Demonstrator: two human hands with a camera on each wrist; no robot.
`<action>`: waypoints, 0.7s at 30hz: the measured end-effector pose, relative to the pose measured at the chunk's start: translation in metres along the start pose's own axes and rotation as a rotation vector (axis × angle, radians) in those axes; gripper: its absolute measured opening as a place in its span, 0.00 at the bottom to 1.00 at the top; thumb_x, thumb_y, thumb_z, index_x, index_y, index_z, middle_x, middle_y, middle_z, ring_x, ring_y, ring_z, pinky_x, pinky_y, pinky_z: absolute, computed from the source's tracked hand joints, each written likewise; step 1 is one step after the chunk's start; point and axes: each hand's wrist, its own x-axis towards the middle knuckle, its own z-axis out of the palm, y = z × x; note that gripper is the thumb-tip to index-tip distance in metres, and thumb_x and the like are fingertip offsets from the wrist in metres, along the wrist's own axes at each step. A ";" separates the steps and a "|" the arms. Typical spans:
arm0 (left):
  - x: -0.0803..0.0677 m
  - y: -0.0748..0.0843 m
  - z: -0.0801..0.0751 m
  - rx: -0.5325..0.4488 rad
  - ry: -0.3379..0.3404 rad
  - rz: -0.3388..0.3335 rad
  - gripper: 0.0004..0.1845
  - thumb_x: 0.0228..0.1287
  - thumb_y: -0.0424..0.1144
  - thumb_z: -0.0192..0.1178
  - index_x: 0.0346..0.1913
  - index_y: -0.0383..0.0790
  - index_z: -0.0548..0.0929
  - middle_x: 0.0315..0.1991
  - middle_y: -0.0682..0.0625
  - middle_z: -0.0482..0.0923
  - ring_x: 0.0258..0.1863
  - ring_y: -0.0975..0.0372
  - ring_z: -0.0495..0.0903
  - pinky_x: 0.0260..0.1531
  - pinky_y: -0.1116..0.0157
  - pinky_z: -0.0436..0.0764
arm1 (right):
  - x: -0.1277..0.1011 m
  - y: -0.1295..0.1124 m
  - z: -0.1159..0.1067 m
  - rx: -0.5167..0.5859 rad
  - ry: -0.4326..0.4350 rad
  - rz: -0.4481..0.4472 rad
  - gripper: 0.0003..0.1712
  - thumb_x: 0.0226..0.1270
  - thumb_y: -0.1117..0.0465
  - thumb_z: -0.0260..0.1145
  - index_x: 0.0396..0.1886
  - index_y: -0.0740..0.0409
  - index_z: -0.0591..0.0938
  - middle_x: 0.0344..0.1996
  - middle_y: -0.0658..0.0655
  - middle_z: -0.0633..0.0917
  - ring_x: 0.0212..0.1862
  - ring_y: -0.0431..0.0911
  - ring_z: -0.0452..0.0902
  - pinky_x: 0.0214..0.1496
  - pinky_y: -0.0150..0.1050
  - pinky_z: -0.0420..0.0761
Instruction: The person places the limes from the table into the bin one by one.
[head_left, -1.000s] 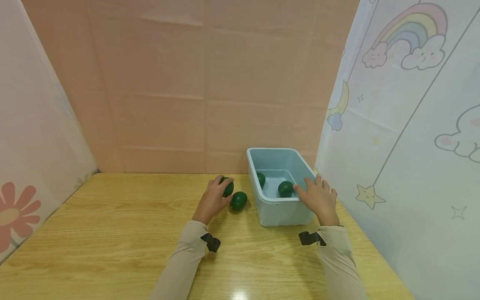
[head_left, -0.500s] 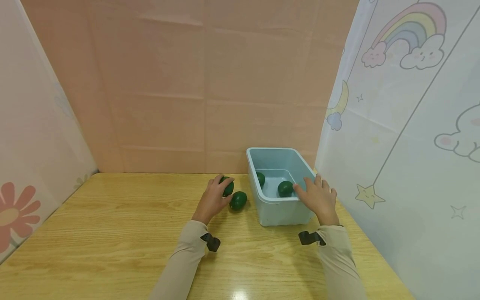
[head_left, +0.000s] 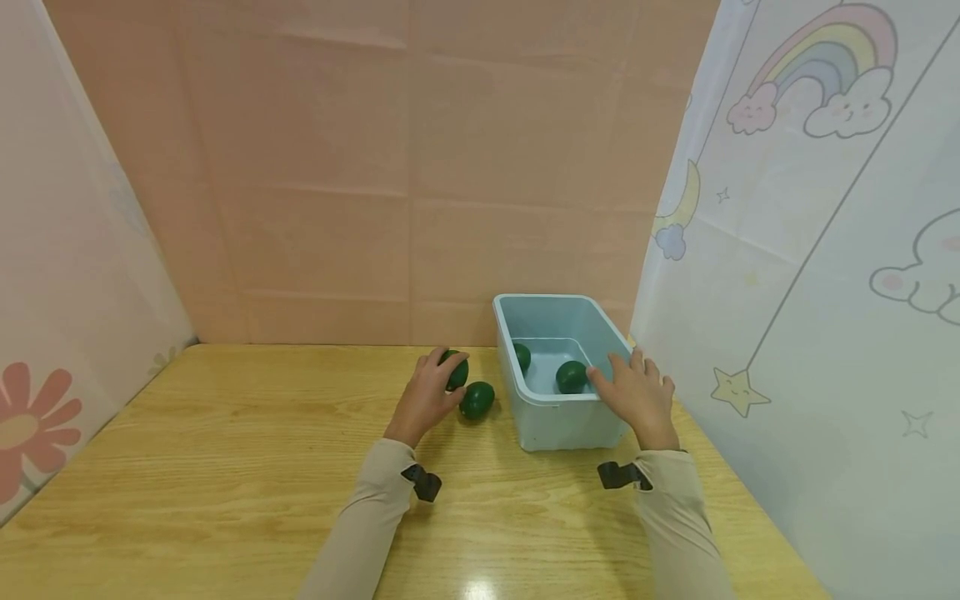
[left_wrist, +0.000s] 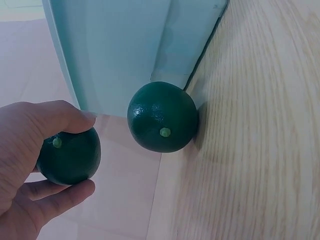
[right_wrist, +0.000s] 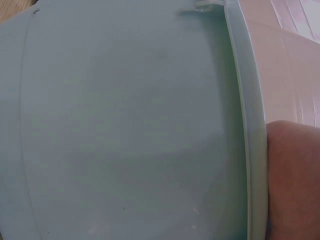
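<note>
My left hand (head_left: 429,398) grips a dark green avocado (head_left: 454,372) between thumb and fingers. In the left wrist view, thumb and fingers sit on opposite sides of this avocado (left_wrist: 71,156), whose pale stem nub shows. A second avocado (head_left: 477,401) rests on the table, between the left hand and a light blue box (head_left: 573,425). Inside the box lie two more avocados, one near its left wall (head_left: 522,358) and one near the front (head_left: 572,377). My right hand (head_left: 639,400) rests at the box's front right corner, fingers spread. The right wrist view shows part of that hand (right_wrist: 295,180) beside the rim.
The wooden table (head_left: 225,467) reaches back to a peach-coloured sheet (head_left: 322,183). Printed white sheets border it on the left (head_left: 75,208) and on the right (head_left: 825,292), close to the box. Black straps (head_left: 422,483) circle both wrists.
</note>
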 end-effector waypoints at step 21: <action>0.002 0.004 -0.004 -0.021 0.025 0.019 0.30 0.59 0.34 0.73 0.65 0.41 0.78 0.64 0.37 0.70 0.56 0.42 0.73 0.49 0.48 0.82 | -0.001 -0.002 -0.002 0.008 -0.008 0.005 0.41 0.78 0.39 0.47 0.75 0.66 0.61 0.74 0.81 0.47 0.72 0.77 0.43 0.64 0.78 0.45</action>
